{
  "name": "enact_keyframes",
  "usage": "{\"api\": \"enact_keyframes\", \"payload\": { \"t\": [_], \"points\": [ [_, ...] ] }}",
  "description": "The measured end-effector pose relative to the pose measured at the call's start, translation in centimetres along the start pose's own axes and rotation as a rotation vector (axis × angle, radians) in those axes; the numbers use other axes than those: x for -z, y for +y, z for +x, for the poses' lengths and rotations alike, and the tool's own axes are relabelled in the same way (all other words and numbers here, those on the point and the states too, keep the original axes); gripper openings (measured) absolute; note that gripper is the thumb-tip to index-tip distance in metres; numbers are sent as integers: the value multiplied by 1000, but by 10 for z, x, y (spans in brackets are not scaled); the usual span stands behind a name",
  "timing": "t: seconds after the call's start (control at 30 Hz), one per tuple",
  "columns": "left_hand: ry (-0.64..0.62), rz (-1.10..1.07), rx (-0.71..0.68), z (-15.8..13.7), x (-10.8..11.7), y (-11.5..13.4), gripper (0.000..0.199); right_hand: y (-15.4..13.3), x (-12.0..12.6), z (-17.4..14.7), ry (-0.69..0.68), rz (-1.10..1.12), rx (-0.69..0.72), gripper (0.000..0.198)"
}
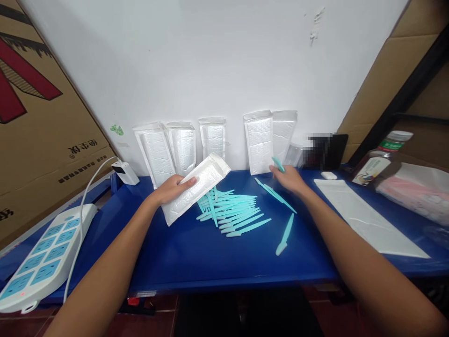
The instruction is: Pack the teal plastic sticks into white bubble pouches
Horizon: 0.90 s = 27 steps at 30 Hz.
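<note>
My left hand (174, 188) is closed on a white padded envelope (198, 185), thumb on its front, tilted over the left part of a pile of turquoise plastic knife-shaped sticks (242, 210). In my right hand (288, 178) is one turquoise stick (278, 164), its end pointing up past the fingers. A few loose turquoise sticks (274, 193) lie just below that hand, and a single one (286, 235) lies closer to the table's front. Other padded envelopes (257, 145) lean against the wall behind; the one nearest my right hand is close to the fingers.
A power strip (49, 257) and a white charger (125, 172) with a cable occupy the left. On the right are a flat white envelope (368, 215), a small white case (329, 175), a clear cup (293, 154), a bottle (380, 157) and a plastic-wrapped pink pack (414, 189).
</note>
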<state>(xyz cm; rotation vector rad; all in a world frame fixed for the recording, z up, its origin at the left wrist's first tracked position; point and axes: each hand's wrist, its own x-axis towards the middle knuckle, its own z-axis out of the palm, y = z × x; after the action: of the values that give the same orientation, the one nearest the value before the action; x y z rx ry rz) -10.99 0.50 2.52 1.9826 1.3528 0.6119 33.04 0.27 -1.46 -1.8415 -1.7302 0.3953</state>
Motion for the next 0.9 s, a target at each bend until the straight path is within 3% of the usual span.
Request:
{"api": "enact_keyframes", "payload": {
  "t": [0.17,0.27,0.37,0.7,0.8,0.9],
  "points": [
    [0,-13,-6,-1,-1,2,62,-6,20,-8,-382,-363,-96,49],
    [-7,1,-9,0,-1,0,62,-16,17,-14,-448,-408,-29,33],
    [-23,14,-13,1,-1,-2,63,-24,11,-18,-475,-451,49,31],
    [-28,53,8,1,0,-3,61,-33,-4,-24,-438,-485,143,22],
    [-13,20,16,1,0,-3,60,-36,-2,-23,-341,-433,197,25],
    [6,2,14,1,0,-3,59,-36,0,-19,-180,-206,237,13]
  ]
}}
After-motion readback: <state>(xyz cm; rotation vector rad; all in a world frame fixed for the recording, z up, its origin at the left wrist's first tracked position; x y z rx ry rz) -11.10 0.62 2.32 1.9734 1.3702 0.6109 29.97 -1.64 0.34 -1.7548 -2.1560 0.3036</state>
